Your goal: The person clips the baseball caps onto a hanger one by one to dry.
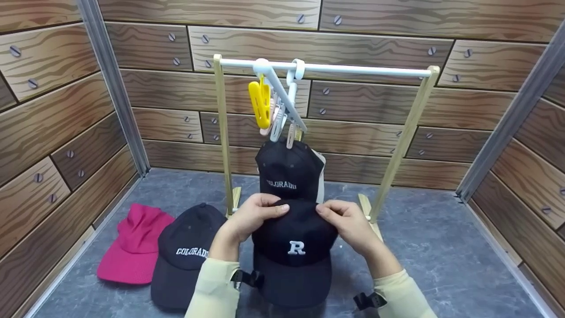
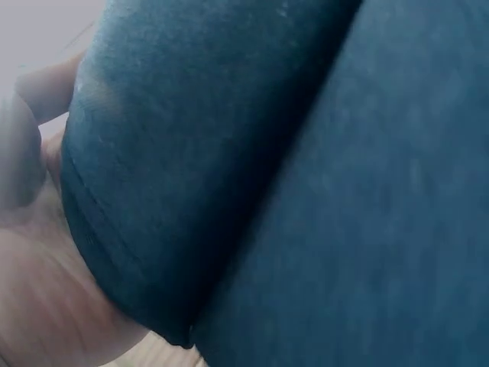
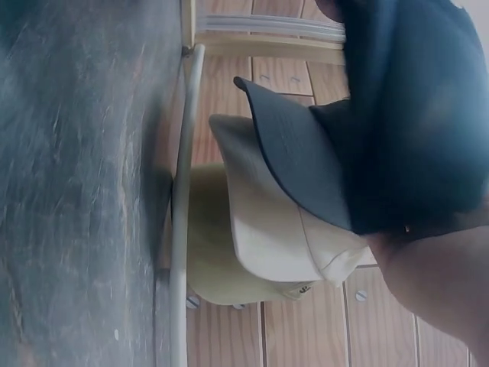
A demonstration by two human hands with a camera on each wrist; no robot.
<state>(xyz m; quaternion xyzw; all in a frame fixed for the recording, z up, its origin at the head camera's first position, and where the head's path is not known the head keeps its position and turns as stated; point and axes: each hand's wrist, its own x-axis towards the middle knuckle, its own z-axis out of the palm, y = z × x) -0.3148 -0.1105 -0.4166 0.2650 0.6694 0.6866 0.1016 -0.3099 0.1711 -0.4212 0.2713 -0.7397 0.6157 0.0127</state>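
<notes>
A black baseball cap (image 1: 273,282) with a white letter R faces the head camera, brim down. My left hand (image 1: 249,218) pinches the left side of its crown top. On the other side, my right hand (image 1: 351,223) pinches the crown between thumb and fingers. Just behind it hangs a black COLORADO cap (image 1: 289,165), below clothespins on a white hanger (image 1: 284,95). Dark cap fabric (image 2: 191,138) fills most of the left wrist view, hiding the fingertips. The right wrist view shows a cream cap (image 3: 267,222) and a yellowish cap (image 3: 210,256) hanging behind a dark brim (image 3: 294,149).
The hanger hooks over a white rail (image 1: 366,70) on a wooden stand (image 1: 406,141). A yellow clothespin (image 1: 260,104) is on the hanger's near end. At left, a pink cap (image 1: 132,247) and another black COLORADO cap (image 1: 176,278) lie on the grey surface (image 1: 441,247). Wood-patterned panels surround it.
</notes>
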